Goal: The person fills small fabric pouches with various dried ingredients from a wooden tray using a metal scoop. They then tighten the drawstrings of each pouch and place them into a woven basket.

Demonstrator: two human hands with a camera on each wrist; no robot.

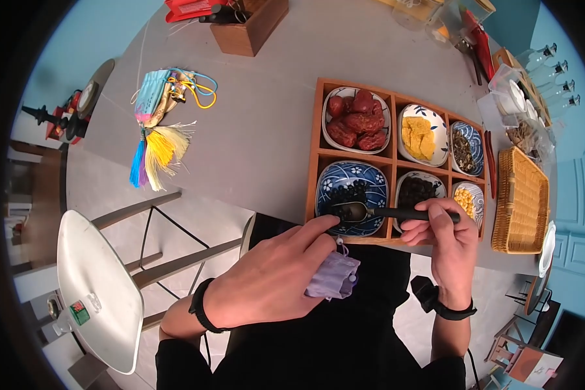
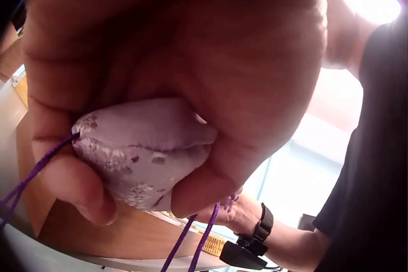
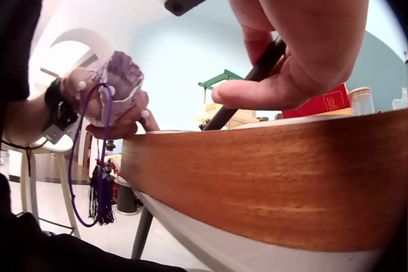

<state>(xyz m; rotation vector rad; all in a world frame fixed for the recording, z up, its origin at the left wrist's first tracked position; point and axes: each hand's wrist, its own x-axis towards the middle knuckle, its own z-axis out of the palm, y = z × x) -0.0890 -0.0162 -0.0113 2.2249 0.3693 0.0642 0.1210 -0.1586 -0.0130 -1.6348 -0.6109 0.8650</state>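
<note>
In the head view the right hand (image 1: 445,237) pinches the black handle (image 1: 409,213) of a small scoop (image 1: 352,211). The scoop's bowl lies in a blue patterned bowl (image 1: 364,227) among dark berries (image 1: 348,192). The left hand (image 1: 266,276) holds a lilac pouch (image 1: 333,279) just outside the wooden box's front edge, its index finger reaching to that bowl. Curled fingers grip the pouch (image 2: 146,151) in the left wrist view. From the right wrist, the pouch (image 3: 124,80) shows its mouth open upward, with a purple cord and tassel (image 3: 101,195) hanging below.
The divided wooden box (image 1: 320,123) also holds bowls of red dates (image 1: 363,120), yellow slices (image 1: 418,136), dark pieces (image 1: 417,188) and yellow kernels (image 1: 463,200). Tasselled pouches (image 1: 153,97) lie at the left. A wicker tray (image 1: 520,201) stands right of the box; a white chair (image 1: 101,292) is at lower left.
</note>
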